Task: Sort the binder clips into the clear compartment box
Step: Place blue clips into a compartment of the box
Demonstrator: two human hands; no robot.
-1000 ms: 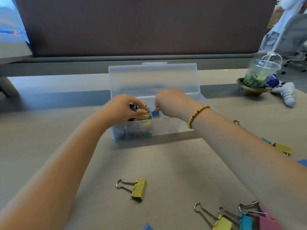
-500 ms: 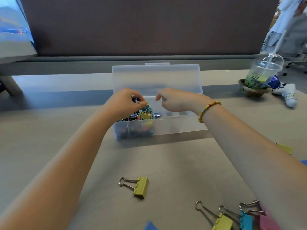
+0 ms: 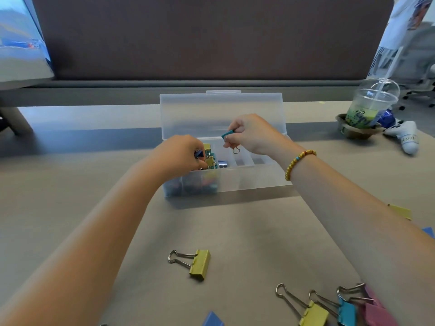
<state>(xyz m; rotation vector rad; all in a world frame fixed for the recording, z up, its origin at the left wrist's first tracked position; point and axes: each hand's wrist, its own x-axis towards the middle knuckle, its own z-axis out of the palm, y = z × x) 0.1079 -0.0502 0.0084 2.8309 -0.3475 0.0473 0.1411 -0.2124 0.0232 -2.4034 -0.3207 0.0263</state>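
Teal metal is pinched between the thumb and curled fingers of the right hand: a small teal binder clip, held above the middle compartments of the clear compartment box, its wire loop hanging down. A small dark blue clip is gripped by the curled fingers of the left hand, which is lowered into the box's left end, where a heap of mixed clips is packed. The hinged lid is stood upright behind both hands. Lower in the frame, a large yellow-green clip is seen lying alone on the grey table. Yellow, blue and pink clips are clustered at the lower right. A plastic drink cup is placed at the upper right.
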